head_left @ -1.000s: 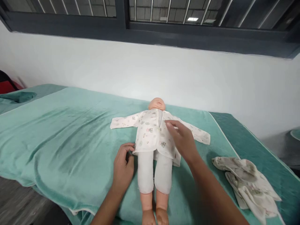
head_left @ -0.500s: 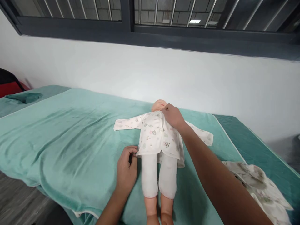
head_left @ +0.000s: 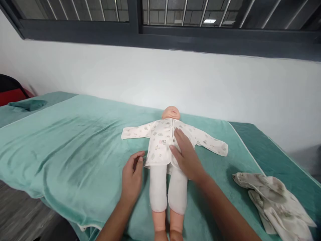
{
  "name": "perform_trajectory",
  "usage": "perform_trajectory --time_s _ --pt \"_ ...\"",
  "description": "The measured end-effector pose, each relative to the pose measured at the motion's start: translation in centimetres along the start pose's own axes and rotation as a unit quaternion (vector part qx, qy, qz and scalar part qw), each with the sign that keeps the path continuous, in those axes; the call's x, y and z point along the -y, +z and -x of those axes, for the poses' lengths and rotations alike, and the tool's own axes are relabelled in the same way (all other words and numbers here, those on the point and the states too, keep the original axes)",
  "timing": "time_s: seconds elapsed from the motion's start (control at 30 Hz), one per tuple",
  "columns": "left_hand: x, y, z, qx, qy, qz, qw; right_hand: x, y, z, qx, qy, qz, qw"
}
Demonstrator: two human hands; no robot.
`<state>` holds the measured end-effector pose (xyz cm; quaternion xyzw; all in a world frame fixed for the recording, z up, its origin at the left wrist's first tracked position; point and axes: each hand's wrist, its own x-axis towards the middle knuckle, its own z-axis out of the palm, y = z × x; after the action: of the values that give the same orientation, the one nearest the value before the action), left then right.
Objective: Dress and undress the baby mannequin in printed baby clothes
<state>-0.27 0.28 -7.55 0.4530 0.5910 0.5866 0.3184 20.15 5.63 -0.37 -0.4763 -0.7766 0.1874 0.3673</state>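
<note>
A baby doll (head_left: pixel 171 112) lies on its back with its feet toward me. It wears a white printed jacket (head_left: pixel 158 142), sleeves spread to both sides and the front panels meeting in the middle. Its upper legs are white and the lower legs are bare. My right hand (head_left: pixel 187 154) is over the jacket's front with fingers stretched out, holding nothing; whether it touches the cloth I cannot tell. Just left of the jacket's hem is my left hand (head_left: pixel 132 175), its fingers loosely bent and thumb apart, with nothing visible in it.
A light green blanket (head_left: pixel 75 150) with some creases covers the bed. Crumpled pale patterned cloth (head_left: pixel 278 201) lies at the right. Behind the bed rise a white wall (head_left: pixel 125 73) and a barred window with a dark frame (head_left: pixel 200 42). A red and black item (head_left: pixel 11 95) stands far left.
My right hand has let go at the jacket's neckline and moved down over its front, uncovering the neck and the right-hand sleeve. My left hand has drawn slightly away from the hem.
</note>
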Motion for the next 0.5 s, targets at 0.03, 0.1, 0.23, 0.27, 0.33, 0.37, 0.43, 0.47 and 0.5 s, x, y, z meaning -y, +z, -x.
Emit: perform_trajectory --time_s 0.03,0.1,0.23,0.27,0.33,0.37,0.43,0.47,0.5 --pt "-0.2 0.1 -0.4 0.011 -0.018 0.027 0.999 0.2 -0.1 1.0 0.006 -0.013 -0.008 1.000" --pt "-0.7 0.4 -1.5 0.044 -0.064 0.100 0.992 0.1 -0.7 2.3 0.007 -0.014 -0.048 0.999" --pt "-2.6 1.6 -4.1 0.115 -0.164 0.194 0.960 -2.7 -3.3 2.0 -0.148 0.109 -0.043 0.982" --pt "-3.1 1.9 -4.7 0.132 -0.186 0.195 0.954 -3.8 -3.9 1.5 -0.179 0.157 -0.004 0.971" --pt "-3.9 2.7 -5.8 0.164 -0.229 0.194 0.940 -5.6 -4.4 0.8 -0.140 0.245 0.068 0.957" --pt "-4.2 3.1 -6.3 0.179 -0.250 0.200 0.930 -6.2 -4.4 0.6 -0.109 0.268 0.088 0.953" --pt "-4.2 3.8 -7.1 0.209 -0.282 0.227 0.908 -6.8 -3.8 0.5 -0.060 0.271 0.087 0.957" --pt "-4.0 4.2 -7.5 0.221 -0.291 0.243 0.898 -6.9 -3.4 0.4 -0.054 0.260 0.070 0.962" --pt "-3.8 4.5 -7.8 0.230 -0.295 0.259 0.890 -6.8 -3.0 0.4 -0.053 0.252 0.045 0.965"
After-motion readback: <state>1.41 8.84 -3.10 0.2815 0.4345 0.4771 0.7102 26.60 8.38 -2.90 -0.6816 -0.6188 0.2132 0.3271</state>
